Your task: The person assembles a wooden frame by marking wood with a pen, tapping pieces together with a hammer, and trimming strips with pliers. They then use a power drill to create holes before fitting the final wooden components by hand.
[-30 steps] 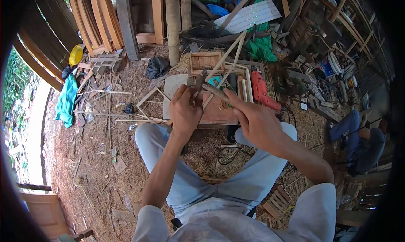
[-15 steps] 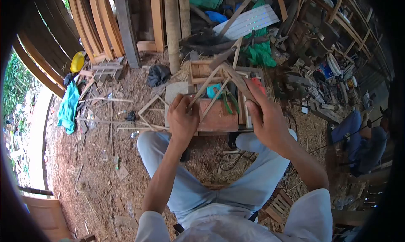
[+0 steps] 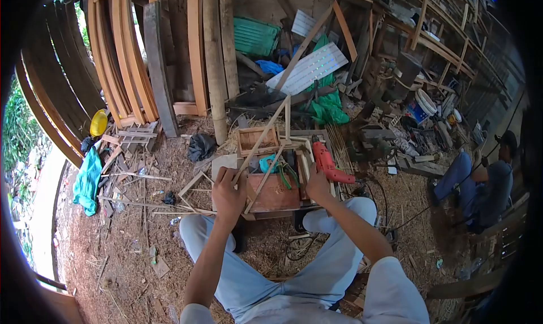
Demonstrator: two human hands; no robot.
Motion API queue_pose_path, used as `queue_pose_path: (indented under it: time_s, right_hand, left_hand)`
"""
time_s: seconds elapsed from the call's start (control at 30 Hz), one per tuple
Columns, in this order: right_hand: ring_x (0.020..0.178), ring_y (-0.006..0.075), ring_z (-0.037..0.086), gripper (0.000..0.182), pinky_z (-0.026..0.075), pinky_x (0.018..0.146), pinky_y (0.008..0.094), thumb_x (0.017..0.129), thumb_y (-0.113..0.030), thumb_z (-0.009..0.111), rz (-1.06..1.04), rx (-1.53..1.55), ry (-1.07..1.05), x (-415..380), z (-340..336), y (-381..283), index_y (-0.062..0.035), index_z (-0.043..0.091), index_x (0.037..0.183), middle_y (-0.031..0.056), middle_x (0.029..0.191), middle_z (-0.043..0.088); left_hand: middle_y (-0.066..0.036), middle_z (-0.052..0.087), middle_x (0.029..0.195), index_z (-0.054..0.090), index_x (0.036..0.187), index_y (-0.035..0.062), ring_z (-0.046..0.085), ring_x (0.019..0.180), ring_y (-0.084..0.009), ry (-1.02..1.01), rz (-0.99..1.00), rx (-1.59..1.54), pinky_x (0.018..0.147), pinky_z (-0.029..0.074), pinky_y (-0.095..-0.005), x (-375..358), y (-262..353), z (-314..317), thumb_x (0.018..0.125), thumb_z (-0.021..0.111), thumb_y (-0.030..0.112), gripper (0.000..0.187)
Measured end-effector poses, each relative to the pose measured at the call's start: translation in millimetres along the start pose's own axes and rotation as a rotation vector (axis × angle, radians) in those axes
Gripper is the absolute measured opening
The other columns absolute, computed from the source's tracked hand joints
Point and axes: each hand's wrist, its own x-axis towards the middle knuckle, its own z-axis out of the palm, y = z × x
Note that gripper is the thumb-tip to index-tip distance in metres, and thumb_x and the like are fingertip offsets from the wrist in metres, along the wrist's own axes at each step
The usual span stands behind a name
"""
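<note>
My left hand [image 3: 229, 194] is closed around the lower end of a thin wooden strip [image 3: 263, 136], which slants up to join a short upright strip [image 3: 287, 120]. My right hand [image 3: 318, 187] is low at the worktable's right side, fingers curled; what they hold is hidden. Just beyond it lies a red drill [image 3: 328, 161]. Between my hands are a reddish-brown board [image 3: 274, 193], green-handled pliers [image 3: 289, 177] and a turquoise object [image 3: 267, 163]. A second slanted strip [image 3: 264, 180] crosses the board. Behind these sits an open wooden box [image 3: 257, 140].
Thin strips [image 3: 192, 185] stick out left of the worktable. A black bag [image 3: 201, 147] and a bamboo post [image 3: 215, 69] stand beyond. A cable [image 3: 386, 202] runs on the shavings-covered floor at right. Another person [image 3: 481, 182] sits at the far right.
My right hand has lowered from the raised hammer to the table's right side; the hammer no longer shows clearly. The drill is now in fuller view. The camera view has tilted upward.
</note>
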Motion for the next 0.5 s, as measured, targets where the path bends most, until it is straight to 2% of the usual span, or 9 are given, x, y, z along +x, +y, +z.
queue_pose_path:
  time_s: [0.13,0.2,0.23,0.3,0.33,0.37,0.43,0.5]
  right_hand:
    - [0.101,0.0417,0.054,0.054,0.045,0.084,0.0496,0.078,-0.002,0.057,-0.119,-0.213,0.072,22.1,33.7,11.3,0.0020,0.042,0.130,0.0264,0.117,0.049]
    - [0.107,0.0398,0.052,0.040,0.044,0.090,0.0435,0.086,-0.015,0.056,-0.011,-0.330,0.155,30.3,35.8,0.5,-0.0003,0.051,0.122,0.0267,0.116,0.053]
    - [0.107,0.0398,0.052,0.040,0.044,0.090,0.0435,0.086,-0.015,0.056,-0.023,-0.326,0.148,29.0,37.3,-7.4,-0.0003,0.051,0.122,0.0267,0.116,0.053]
    - [0.109,0.0407,0.050,0.042,0.044,0.089,0.0465,0.089,-0.021,0.055,-0.242,-0.171,0.290,23.9,39.0,-23.7,-0.0002,0.048,0.125,0.0287,0.114,0.052]
    - [0.111,0.0429,0.050,0.045,0.047,0.087,0.0486,0.090,-0.029,0.056,-0.099,-0.065,-0.050,14.3,13.5,-52.9,0.0012,0.048,0.123,0.0319,0.115,0.050]
    - [0.111,0.0429,0.050,0.045,0.047,0.087,0.0486,0.090,-0.029,0.056,-0.104,-0.071,-0.056,13.0,19.0,-58.1,0.0012,0.048,0.123,0.0319,0.115,0.050]
    - [0.105,0.0427,0.054,0.052,0.046,0.087,0.0530,0.086,-0.030,0.060,-0.092,-0.142,-0.094,11.8,30.1,-66.9,0.0040,0.047,0.123,0.0264,0.118,0.051]
    - [0.104,0.0423,0.055,0.051,0.047,0.087,0.0511,0.085,-0.028,0.060,-0.070,-0.161,-0.152,22.3,28.6,-69.0,0.0044,0.048,0.123,0.0271,0.115,0.053]
  left_hand:
    - [-0.013,0.058,0.077,0.060,0.079,0.0023,0.060,0.064,-0.0364,0.012,-0.008,0.007,0.055,0.046,-0.0428,-1.4,9.2,-1.1,0.081,0.068,0.007,0.010]
    - [-0.013,0.058,0.077,0.060,0.079,0.0026,0.060,0.064,-0.0367,0.018,-0.002,0.009,0.055,0.046,-0.0429,-2.7,9.9,-0.1,0.081,0.068,0.007,0.010]
    - [-0.013,0.058,0.077,0.059,0.079,0.0028,0.059,0.064,-0.0370,0.021,0.010,0.001,0.054,0.046,-0.0430,-3.3,9.6,1.0,0.081,0.068,0.007,0.010]
    - [-0.013,0.058,0.077,0.059,0.078,0.0031,0.059,0.065,-0.0375,0.027,-0.013,-0.014,0.055,0.046,-0.0431,-4.3,9.7,2.4,0.081,0.068,0.007,0.010]
    - [-0.013,0.058,0.077,0.059,0.078,0.0034,0.059,0.065,-0.0377,0.023,-0.032,-0.012,0.055,0.046,-0.0432,-4.2,10.4,3.2,0.080,0.068,0.007,0.009]
    - [-0.012,0.058,0.078,0.059,0.078,0.0036,0.059,0.066,-0.0379,0.018,-0.052,-0.010,0.055,0.046,-0.0433,-4.9,10.9,3.8,0.080,0.067,0.007,0.009]
    - [-0.012,0.058,0.078,0.059,0.077,0.0040,0.059,0.066,-0.0378,0.011,-0.054,-0.007,0.055,0.046,-0.0434,-4.1,11.3,4.4,0.081,0.067,0.007,0.009]
    - [-0.011,0.058,0.078,0.059,0.077,0.0044,0.060,0.066,-0.0377,0.005,-0.064,0.000,0.055,0.046,-0.0436,-6.2,10.1,2.4,0.081,0.067,0.008,0.009]
